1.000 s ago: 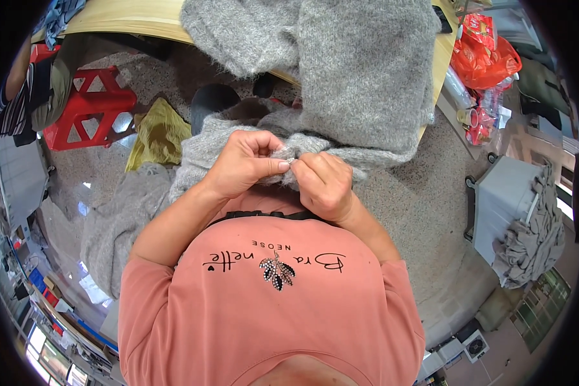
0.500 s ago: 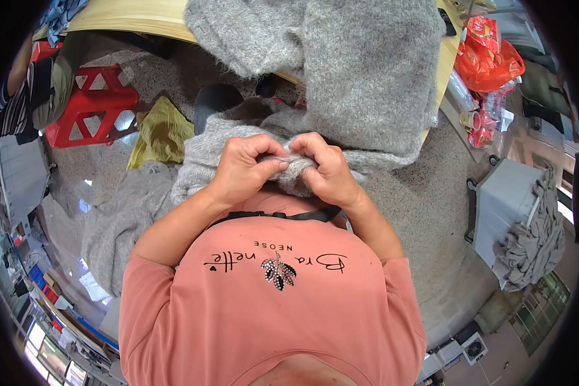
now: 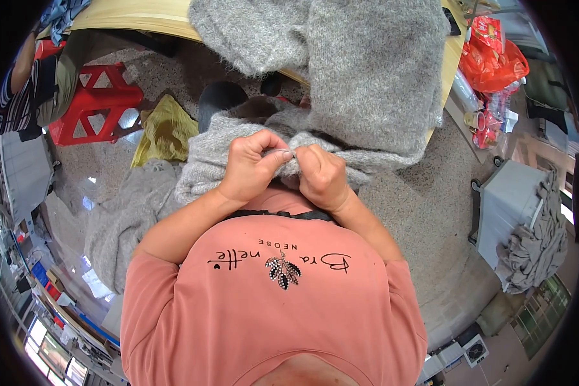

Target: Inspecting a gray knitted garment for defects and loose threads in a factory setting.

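A grey fuzzy knitted garment (image 3: 206, 154) lies bunched in front of my body, partly at the table's edge. Above its folds, my left hand (image 3: 254, 166) is closed, with thumb and forefinger pinched on a small bit of the knit. Right beside it my right hand (image 3: 321, 177) is closed too, its fingers curled in and gripping the knit with the tips. The fingertips of both hands nearly meet. Something thin and pale shows at the left fingertips, too small to name. A larger grey knitted piece (image 3: 373, 77) lies ahead, hanging over the table edge.
The wooden table (image 3: 135, 18) spans the far side. More grey knitwear (image 3: 132, 215) hangs low at left, near a yellow bag (image 3: 167, 132) and a red stool (image 3: 103, 103). Another person (image 3: 29, 90) is far left. Right: a red plastic bag (image 3: 495, 61) and a cart (image 3: 505, 199) with grey cloth.
My right hand has turned and curled its fingers in, its fingertips now close to the left ones. The left hand has tightened its pinch, staying nearly in place.
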